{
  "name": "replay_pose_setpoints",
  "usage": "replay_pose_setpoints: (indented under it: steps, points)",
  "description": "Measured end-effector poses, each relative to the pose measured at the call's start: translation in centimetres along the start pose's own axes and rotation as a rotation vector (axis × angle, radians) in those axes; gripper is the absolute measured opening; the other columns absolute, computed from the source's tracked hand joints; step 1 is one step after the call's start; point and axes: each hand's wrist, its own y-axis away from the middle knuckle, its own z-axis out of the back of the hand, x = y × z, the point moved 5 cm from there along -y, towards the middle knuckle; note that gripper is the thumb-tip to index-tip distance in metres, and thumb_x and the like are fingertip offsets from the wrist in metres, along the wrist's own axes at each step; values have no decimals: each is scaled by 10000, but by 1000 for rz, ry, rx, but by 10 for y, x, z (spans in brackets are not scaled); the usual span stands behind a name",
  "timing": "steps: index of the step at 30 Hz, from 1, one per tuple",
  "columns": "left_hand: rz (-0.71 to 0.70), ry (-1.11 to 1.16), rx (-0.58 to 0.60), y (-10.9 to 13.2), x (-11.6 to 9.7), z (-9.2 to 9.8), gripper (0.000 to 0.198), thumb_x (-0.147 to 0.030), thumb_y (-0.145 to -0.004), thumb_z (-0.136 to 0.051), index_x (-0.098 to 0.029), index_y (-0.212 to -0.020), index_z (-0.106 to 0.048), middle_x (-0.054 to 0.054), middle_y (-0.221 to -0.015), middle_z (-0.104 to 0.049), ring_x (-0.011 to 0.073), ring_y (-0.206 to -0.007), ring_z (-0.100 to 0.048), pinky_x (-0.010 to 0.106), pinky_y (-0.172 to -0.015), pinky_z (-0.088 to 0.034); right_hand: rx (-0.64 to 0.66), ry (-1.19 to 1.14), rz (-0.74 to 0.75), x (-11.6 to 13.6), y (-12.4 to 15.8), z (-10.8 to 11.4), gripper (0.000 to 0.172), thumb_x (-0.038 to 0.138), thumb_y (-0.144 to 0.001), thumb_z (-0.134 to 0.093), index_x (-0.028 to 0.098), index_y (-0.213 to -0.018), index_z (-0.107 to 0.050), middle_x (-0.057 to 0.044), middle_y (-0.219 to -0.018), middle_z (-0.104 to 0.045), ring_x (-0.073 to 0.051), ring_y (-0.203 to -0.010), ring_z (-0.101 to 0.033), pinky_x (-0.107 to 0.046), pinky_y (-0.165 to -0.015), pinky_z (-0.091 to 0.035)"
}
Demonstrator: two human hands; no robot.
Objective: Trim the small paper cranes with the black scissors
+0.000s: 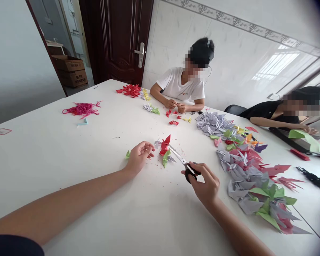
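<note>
My right hand (pixel 206 181) holds a pair of scissors (pixel 185 161) by its black handles, with the blades pointing to the upper left. Their tips are at a red folded paper crane (pixel 164 146). Close around it lie a green paper crane (pixel 165 159) and a pale lilac one (pixel 157 143). My left hand (pixel 141 156) is just left of these cranes, its fingers curled in and closed; what they pinch, if anything, is too small to make out. Part of another green crane (pixel 127 154) shows behind the left hand.
Many paper cranes (pixel 242 167) are heaped on the right. Pink cords (pixel 82 109) lie at the left, red cranes (pixel 129 90) at the back. Across the white table (pixel 69 153), a person (pixel 184 85) handles something small. Another person (pixel 277 110) sits at the right, near black cord (pixel 314 179).
</note>
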Motion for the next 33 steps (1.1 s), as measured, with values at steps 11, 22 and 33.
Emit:
replay_pose_setpoints:
  steps: [11, 22, 33]
  points:
    - [-27, -31, -43, 0, -5, 4, 217, -413, -863, -599, -200, -895, -626, 48, -895, -701, 157, -713, -668, 307, -709, -528, 100, 346, -577, -88, -125, -50, 359, 458, -667, -766, 206, -901, -664, -67, -803, -691, -223, -715, -570, -290, -584, -315]
    - [-143, -13, -196, 4, -11, 12, 154, -345, -906, -534, -205, -905, -599, 35, -885, -667, 169, -821, -658, 326, -810, -520, 215, 85, -493, -45, -61, -40, 430, 568, -704, -707, 204, -928, -663, -18, -777, -670, -172, -657, -552, -276, -596, -370]
    - [-296, -405, -163, -1, -12, 13, 157, -186, -859, -515, -217, -973, -619, 74, -1127, -618, 223, -1116, -591, 399, -969, -482, 157, -19, -348, -15, 6, -16, 280, 450, -775, -705, 209, -916, -671, -13, -764, -662, -139, -584, -521, -271, -580, -433]
